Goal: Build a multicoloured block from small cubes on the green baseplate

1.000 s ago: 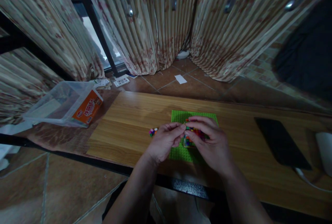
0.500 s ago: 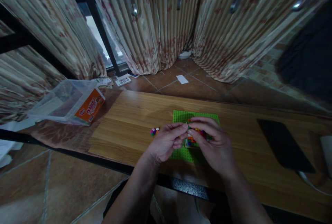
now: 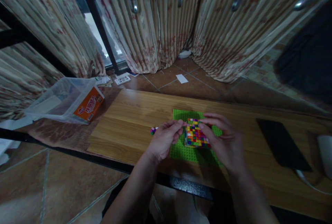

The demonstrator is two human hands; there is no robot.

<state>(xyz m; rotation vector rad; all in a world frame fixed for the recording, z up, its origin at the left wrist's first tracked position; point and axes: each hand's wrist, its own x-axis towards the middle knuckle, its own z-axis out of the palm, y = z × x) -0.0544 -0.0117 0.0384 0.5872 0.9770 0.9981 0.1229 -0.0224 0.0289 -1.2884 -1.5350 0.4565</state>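
Multicoloured brick block (image 3: pixel 194 137) sits on a green studded baseplate (image 3: pixel 181 153), which lies on the wood-grain table (image 3: pixel 124 123) in front of the person. Its top is a dense patchwork of small red, yellow, orange, white, green, blue and purple squares, and part of its right side is hidden by the right hand (image 3: pixel 225 142). The left hand (image 3: pixel 163 139) is at the block's upper left corner, palm turned inward, its grip clamped with thumb and forefinger on a tiny pinkish piece (image 3: pixel 185 123) whose shape is too small to make out. The right hand reaches in from the other side, its grip apart: the thumb comes over the top of the block while the forefinger stretches past its far edge. Whether the thumb presses on the studs cannot be told. A few loose bricks (image 3: pixel 153 130), purple, pink, white and green, lie on the table just beside the left hand, which partly covers them. Well off to the left, a clear plastic bin (image 3: pixel 55 104) with an orange label (image 3: pixel 89 105) rests on a brown patterned surface (image 3: pixel 64 136). Toward the right end of the table lies a flat black slab (image 3: pixel 284 144) with a white cable (image 3: pixel 307 179) at its near end, and near it a white object (image 3: pixel 325 156) is cut off by the view's edge.
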